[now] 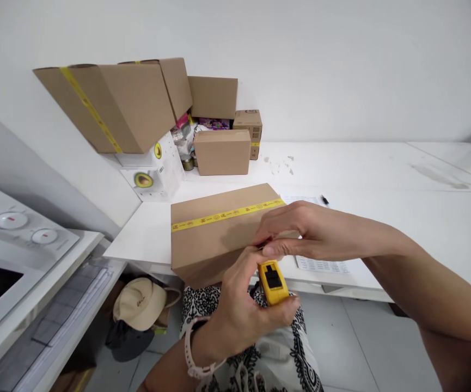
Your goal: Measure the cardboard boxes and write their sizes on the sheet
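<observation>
Two bare hands meet just above the lap, over a black-and-white patterned fabric [280, 354]. The left hand [239, 310], with a pale strap at its wrist, is the nearer one and is clenched around the lower half of a yellow plastic utility cutter with a black slider [273, 281]. The cutter's long axis runs from that palm up and away, tilted a little to the left, towards the near edge of the box beyond. The right hand [312, 231] reaches in from the right, and its fingertips are pinched together over the cutter's upper end. Whether they grip the tip or only touch it is hidden.

Directly behind both hands, touching or almost touching the right fingertips, a brown cardboard box sealed with a yellow printed tape strip [214, 228] lies at the front edge of a white table [423, 228]. Its long side runs left to right. A printed paper sheet [320, 265] lies under the right wrist.

Down to the left, a beige cap [139, 302] rests below the table.

Farther back against the wall stand a smaller plain cardboard box [222, 152], a white carton printed with avocados [153, 174] and a large tilted cardboard box [108, 106].
</observation>
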Demonstrator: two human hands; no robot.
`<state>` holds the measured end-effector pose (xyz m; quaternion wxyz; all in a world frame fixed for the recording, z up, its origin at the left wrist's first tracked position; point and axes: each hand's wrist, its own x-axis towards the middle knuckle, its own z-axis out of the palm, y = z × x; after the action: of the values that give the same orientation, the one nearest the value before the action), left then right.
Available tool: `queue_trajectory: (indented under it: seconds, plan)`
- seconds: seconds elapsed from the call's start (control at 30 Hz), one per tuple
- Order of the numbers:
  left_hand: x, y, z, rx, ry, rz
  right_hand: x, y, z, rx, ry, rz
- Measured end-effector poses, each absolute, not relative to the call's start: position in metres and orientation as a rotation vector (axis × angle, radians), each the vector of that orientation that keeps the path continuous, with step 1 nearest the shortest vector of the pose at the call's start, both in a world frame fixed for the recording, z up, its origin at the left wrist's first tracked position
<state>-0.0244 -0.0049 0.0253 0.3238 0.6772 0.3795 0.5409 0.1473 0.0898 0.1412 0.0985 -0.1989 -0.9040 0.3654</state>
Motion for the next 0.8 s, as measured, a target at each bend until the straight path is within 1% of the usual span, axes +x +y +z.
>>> queue_trajectory:
  seconds: [0.23,0.37,0.57,0.8]
  plan:
    - [-0.023,-0.013,0.015,1.620,1.001,1.467,0.151,0.091,0.130,-0.575,-2.618,1.130]
    - [-0.023,-0.014,0.012,1.649,1.073,1.462,0.143,0.090,0.123,-0.661,-2.551,1.193]
    - [-0.024,-0.009,0.015,1.907,1.136,1.583,0.134,0.085,0.113,-0.848,-2.444,1.056]
    - [-0.026,-0.009,0.019,2.007,1.078,1.555,0.127,0.070,0.098,-0.861,-2.061,1.301]
